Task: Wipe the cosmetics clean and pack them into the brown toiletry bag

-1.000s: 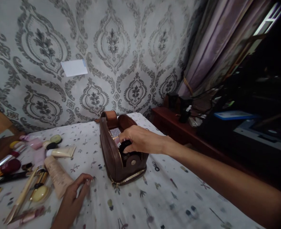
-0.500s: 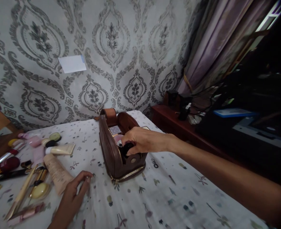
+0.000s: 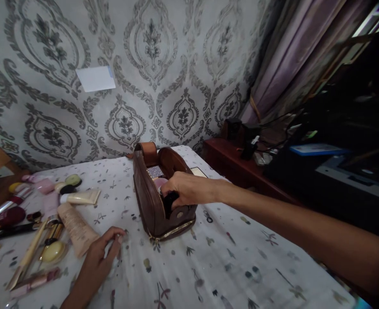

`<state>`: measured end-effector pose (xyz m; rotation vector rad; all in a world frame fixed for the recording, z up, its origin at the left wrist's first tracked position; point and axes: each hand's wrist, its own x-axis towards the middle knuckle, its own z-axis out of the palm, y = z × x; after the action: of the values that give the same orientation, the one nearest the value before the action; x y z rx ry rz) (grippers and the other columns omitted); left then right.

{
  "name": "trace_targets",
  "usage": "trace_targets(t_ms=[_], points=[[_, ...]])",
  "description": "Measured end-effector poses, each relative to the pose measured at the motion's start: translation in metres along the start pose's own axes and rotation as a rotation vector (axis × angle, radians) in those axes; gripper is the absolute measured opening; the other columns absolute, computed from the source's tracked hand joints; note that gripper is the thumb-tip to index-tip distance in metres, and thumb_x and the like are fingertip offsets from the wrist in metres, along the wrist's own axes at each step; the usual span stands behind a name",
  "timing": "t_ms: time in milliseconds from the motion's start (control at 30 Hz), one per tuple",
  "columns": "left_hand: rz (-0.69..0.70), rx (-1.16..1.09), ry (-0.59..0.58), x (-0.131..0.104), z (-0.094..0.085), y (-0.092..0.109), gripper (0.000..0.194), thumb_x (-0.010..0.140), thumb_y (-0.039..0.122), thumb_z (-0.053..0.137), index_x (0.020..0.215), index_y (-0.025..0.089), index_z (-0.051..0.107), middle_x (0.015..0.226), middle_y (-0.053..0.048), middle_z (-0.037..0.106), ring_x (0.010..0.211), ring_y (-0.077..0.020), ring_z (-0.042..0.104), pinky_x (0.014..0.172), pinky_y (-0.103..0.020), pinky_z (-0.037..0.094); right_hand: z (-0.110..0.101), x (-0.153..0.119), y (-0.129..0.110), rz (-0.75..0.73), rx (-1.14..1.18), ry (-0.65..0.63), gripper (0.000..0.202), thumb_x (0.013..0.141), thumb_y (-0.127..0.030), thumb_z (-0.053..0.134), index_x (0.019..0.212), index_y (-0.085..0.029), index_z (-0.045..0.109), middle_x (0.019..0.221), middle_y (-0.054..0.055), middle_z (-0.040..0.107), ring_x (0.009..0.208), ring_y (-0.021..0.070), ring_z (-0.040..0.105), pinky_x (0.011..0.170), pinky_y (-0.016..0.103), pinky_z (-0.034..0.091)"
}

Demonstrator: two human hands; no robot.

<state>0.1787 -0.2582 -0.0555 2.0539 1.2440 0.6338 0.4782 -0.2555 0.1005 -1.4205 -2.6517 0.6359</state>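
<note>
A brown leather makeup bag (image 3: 146,201) stands on the patterned cloth with its zipped top open. My right hand (image 3: 189,189) reaches down into the near end of it, fingers closed around a small black object (image 3: 170,199); its lower part is hidden by the bag. Deeper inside lie a glittery silver item (image 3: 155,172) and something pink (image 3: 159,183). My left hand (image 3: 99,255) rests on the cloth, holding nothing, with thumb and forefinger slightly apart. Close beside it lies a beige squeeze tube (image 3: 76,229).
To the left are spread several cosmetics: a cream tube (image 3: 82,197), a pink tube (image 3: 35,281), a brush (image 3: 28,257) and a round yellowish bottle (image 3: 52,252). A flat, pale, dark-edged item (image 3: 198,172) lies behind the bag. A red-brown wooden ledge (image 3: 228,156) borders the cloth on the right.
My right hand has gone slightly lower into the bag with the black object; the silver top that showed on it is now hidden. My left hand has stayed about where it was.
</note>
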Motion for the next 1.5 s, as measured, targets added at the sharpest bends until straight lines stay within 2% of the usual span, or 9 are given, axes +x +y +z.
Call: trace_targets(t_ms=[233, 467, 633, 733, 833, 933, 1000, 1267, 1500], points=[[0.010, 0.021, 0.021, 0.001, 0.001, 0.002, 0.036, 0.089, 0.048, 0.044, 0.092, 0.021, 0.068, 0.059, 0.004, 0.056, 0.055, -0.0163, 0.055, 0.055, -0.024, 0.044, 0.003, 0.002, -0.004, 0.018, -0.114, -0.065, 0.018, 0.073, -0.012, 0.077, 0.090, -0.011, 0.073, 0.077, 0.002, 0.068, 0.069, 0.0126, 0.059, 0.060, 0.022, 0.035], [0.047, 0.020, 0.001, 0.002, 0.005, -0.009, 0.037, 0.092, 0.049, 0.043, 0.092, 0.021, 0.067, 0.062, 0.003, 0.060, 0.058, -0.0163, 0.059, 0.058, -0.023, 0.048, 0.022, 0.003, -0.007, 0.055, -0.402, -0.139, 0.020, 0.078, -0.019, 0.067, 0.095, -0.011, 0.075, 0.089, 0.013, 0.074, 0.082, 0.0219, 0.066, 0.053, 0.029, 0.027], [0.079, 0.058, 0.014, 0.003, 0.005, -0.005, 0.039, 0.092, 0.048, 0.040, 0.088, 0.021, 0.067, 0.068, 0.001, 0.065, 0.061, -0.0169, 0.062, 0.059, -0.023, 0.049, 0.003, -0.005, -0.016, 0.048, -0.386, -0.134, 0.018, 0.074, -0.021, 0.069, 0.090, -0.015, 0.075, 0.082, 0.008, 0.073, 0.079, 0.0202, 0.065, 0.053, 0.027, 0.027], [0.084, 0.055, 0.009, 0.004, 0.004, -0.002, 0.040, 0.092, 0.049, 0.040, 0.086, 0.021, 0.068, 0.066, 0.000, 0.065, 0.060, -0.0172, 0.062, 0.058, -0.023, 0.050, -0.026, -0.015, -0.018, 0.082, -0.220, -0.038, 0.016, 0.072, -0.021, 0.069, 0.087, -0.015, 0.074, 0.074, 0.002, 0.070, 0.067, 0.0141, 0.060, 0.055, 0.023, 0.033], [0.087, 0.054, 0.002, 0.003, 0.006, -0.004, 0.039, 0.092, 0.050, 0.041, 0.089, 0.022, 0.068, 0.067, 0.001, 0.066, 0.061, -0.0171, 0.063, 0.060, -0.023, 0.051, -0.056, -0.022, -0.012, 0.169, -0.078, 0.178, 0.020, 0.074, -0.027, 0.069, 0.088, -0.014, 0.073, 0.068, -0.002, 0.066, 0.061, 0.0109, 0.056, 0.056, 0.022, 0.035], [0.086, 0.049, 0.040, 0.003, 0.008, -0.007, 0.039, 0.092, 0.051, 0.042, 0.088, 0.023, 0.068, 0.066, 0.001, 0.067, 0.059, -0.0166, 0.063, 0.059, -0.022, 0.051, -0.072, -0.016, -0.001, 0.312, -0.144, 0.401, 0.027, 0.074, -0.037, 0.069, 0.087, -0.014, 0.073, 0.066, -0.002, 0.062, 0.061, 0.0119, 0.054, 0.055, 0.022, 0.034], [0.082, 0.050, 0.047, 0.002, 0.008, -0.009, 0.038, 0.092, 0.051, 0.043, 0.087, 0.023, 0.068, 0.067, 0.001, 0.067, 0.058, -0.0163, 0.063, 0.059, -0.022, 0.052, -0.072, -0.005, 0.007, 0.368, -0.207, 0.439, 0.030, 0.072, -0.038, 0.070, 0.092, -0.015, 0.073, 0.072, -0.001, 0.065, 0.067, 0.0138, 0.057, 0.056, 0.023, 0.035], [0.098, 0.088, -0.033, 0.004, 0.001, -0.016, 0.034, 0.092, 0.048, 0.046, 0.094, 0.024, 0.069, 0.079, 0.000, 0.073, 0.073, -0.0178, 0.069, 0.067, -0.020, 0.055, -0.047, 0.039, 0.013, 0.463, -0.454, 0.183, 0.031, 0.079, -0.029, 0.066, 0.109, -0.020, 0.072, 0.112, 0.010, 0.072, 0.105, 0.0266, 0.066, 0.074, 0.029, 0.048], [0.117, 0.084, -0.070, 0.005, 0.001, -0.019, 0.032, 0.092, 0.048, 0.046, 0.094, 0.025, 0.069, 0.075, 0.001, 0.073, 0.067, -0.0178, 0.069, 0.062, -0.019, 0.054, -0.034, 0.066, 0.021, 0.399, -0.561, 0.062, 0.033, 0.079, -0.019, 0.064, 0.111, -0.015, 0.071, 0.111, 0.016, 0.072, 0.106, 0.0297, 0.067, 0.084, 0.035, 0.053]])
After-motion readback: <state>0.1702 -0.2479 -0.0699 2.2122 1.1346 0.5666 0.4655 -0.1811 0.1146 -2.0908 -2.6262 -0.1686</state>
